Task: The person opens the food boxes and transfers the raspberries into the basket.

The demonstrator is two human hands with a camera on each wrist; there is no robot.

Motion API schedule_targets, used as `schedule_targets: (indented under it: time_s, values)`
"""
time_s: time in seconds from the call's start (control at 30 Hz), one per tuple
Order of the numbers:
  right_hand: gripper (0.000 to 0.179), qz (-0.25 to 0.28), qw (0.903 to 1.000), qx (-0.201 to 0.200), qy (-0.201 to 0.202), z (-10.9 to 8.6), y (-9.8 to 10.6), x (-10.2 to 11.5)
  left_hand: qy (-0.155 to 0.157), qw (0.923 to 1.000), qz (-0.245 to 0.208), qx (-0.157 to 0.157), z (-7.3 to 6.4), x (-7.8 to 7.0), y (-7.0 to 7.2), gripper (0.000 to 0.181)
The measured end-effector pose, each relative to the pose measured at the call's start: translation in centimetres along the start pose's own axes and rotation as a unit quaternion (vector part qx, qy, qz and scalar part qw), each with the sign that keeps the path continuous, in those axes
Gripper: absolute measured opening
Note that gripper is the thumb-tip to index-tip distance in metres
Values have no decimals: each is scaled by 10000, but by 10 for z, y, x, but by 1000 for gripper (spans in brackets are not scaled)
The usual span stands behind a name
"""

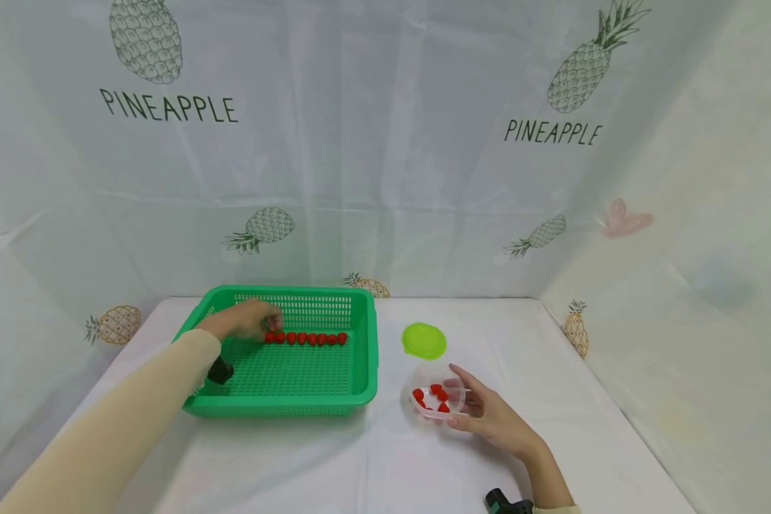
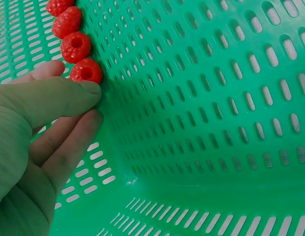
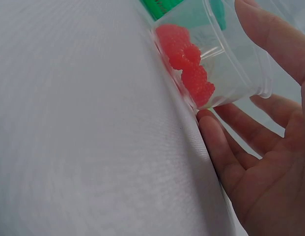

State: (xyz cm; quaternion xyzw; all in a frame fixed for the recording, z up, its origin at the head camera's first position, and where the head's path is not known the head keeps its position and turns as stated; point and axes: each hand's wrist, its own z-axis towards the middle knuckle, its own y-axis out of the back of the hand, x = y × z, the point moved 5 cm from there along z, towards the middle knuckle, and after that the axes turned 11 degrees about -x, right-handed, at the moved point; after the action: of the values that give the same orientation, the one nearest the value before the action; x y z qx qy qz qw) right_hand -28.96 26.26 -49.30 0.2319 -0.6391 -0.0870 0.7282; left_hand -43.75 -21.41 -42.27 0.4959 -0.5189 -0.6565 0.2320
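In the left wrist view, my left hand (image 2: 39,118) has its thumb and index finger at the end raspberry (image 2: 87,71), pinching it low on its sides. That berry ends a row of several red raspberries (image 1: 311,339) running along the far wall of the green perforated basket (image 1: 283,407). My right hand (image 1: 497,421) holds a clear plastic cup (image 3: 235,64) on the table, thumb on one side and fingers around the other. Several raspberries (image 3: 177,46) lie at the bottom of the cup.
A light green round lid (image 1: 424,340) lies flat behind the cup, right of the basket. The white-covered table (image 1: 283,464) meets a hanging pineapple-print sheet (image 1: 385,157) at its back. A black wrist device (image 1: 507,503) sits by the right sleeve.
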Motion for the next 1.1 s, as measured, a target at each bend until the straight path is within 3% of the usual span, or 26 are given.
schedule_targets:
  time_s: [0.33, 0.57, 0.83, 1.1]
  values:
    - [95, -147, 9999, -22, 56, 2, 0, -1, -32, 9999, 70, 140, -1, 1, 6, 39]
    - [97, -154, 9999, -64, 5, 5, 2, 0, -467, 9986, 194, -162, -6, -15, 26, 42]
    - [96, -192, 9997, -7, 135, 3, 2, 1, -815, 9939, 95, -735, -12, -58, 39, 36]
    - [95, -106, 9999, -17, 22, 2, 1, -2, -1444, 9806, 168, -1316, -12, -123, 32, 30]
